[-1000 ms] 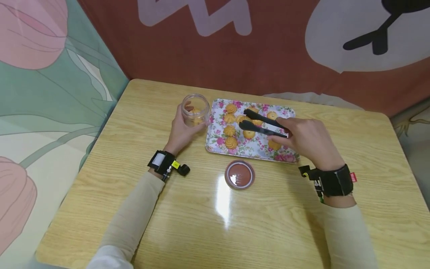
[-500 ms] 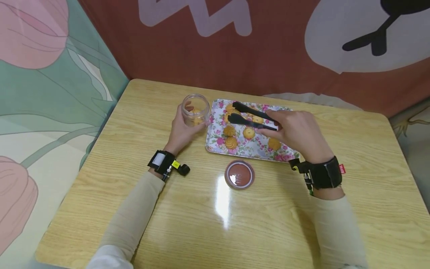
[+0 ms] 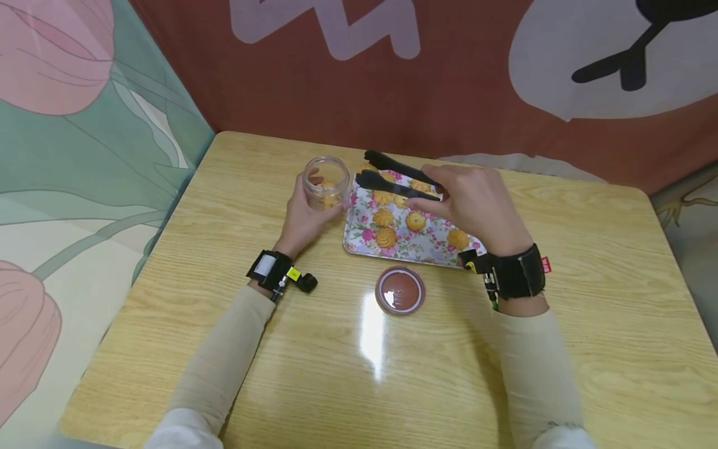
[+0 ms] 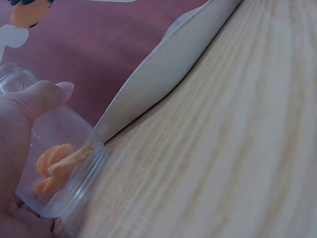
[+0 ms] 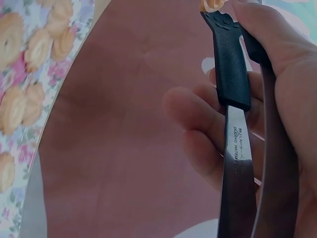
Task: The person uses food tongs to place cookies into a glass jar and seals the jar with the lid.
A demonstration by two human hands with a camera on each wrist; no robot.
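One cookie [image 3: 367, 168] is sitting in the tips of the tongs [image 3: 399, 166] my right hand [image 3: 477, 202] is pinching, near the floral tray [image 3: 361, 243]. My left hand [image 3: 305, 218] is gripping the jar [image 3: 327, 192] on the counter [image 3: 314, 362].

Right of the tray [image 3: 421, 248], past the right hand [image 3: 473, 202], bare desk [image 3: 611, 280] leaves wide passage. In front of the tray, 1 low lid [image 3: 401, 290] interrupts the room between the left forearm [image 3: 224, 349] and right forearm [image 3: 530, 362]. Left of the tray, the jar [image 3: 327, 192] and left hand [image 3: 307, 218] block the way. Behind it, a narrow strip meets the backdrop [image 3: 477, 112]; tongs [image 3: 387, 185] overhang its far-left corner.
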